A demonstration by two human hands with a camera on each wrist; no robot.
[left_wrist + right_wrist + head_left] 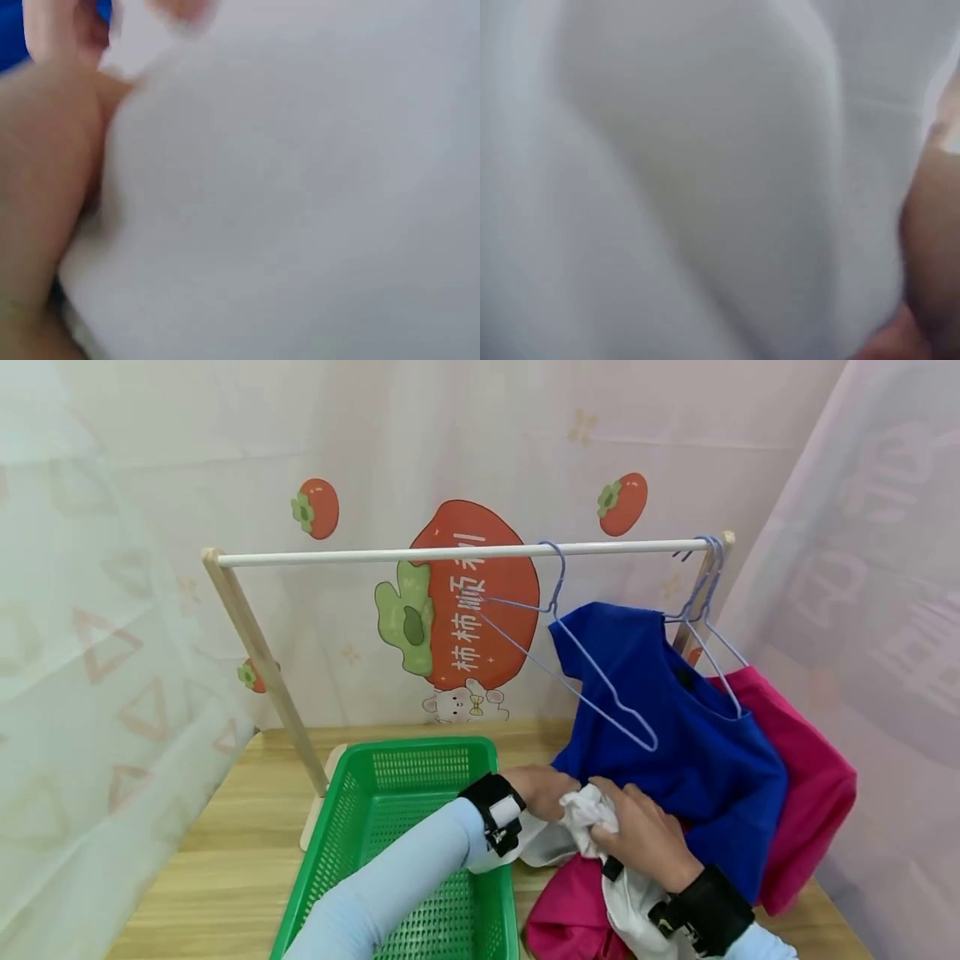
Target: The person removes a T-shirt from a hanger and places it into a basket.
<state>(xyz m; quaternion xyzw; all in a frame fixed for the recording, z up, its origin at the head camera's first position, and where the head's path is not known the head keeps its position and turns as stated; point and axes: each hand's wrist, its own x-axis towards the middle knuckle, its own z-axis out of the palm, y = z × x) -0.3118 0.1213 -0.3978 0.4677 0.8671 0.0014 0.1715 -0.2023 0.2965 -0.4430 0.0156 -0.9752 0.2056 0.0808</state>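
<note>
Both hands grip a bunched white garment [588, 814] in the head view, low in front of the rack. The left hand [542, 789] has its fingers curled into the cloth from the left. From the right, the right hand [645, 831] pinches the gathered part between thumb and fingers. White cloth [285, 187] fills most of the left wrist view, and its folds [705, 165] cover most of the right wrist view. A magenta garment [573, 910] lies crumpled on the table beneath the hands, partly covered by the white one.
A green basket [491, 760] stands left of the hands. Behind, a white rail [375, 557] on wooden posts carries an unloaded blue hanger [600, 672]. A blue shirt [675, 735] and a magenta garment [802, 785] hang at its right end, close to the right hand.
</note>
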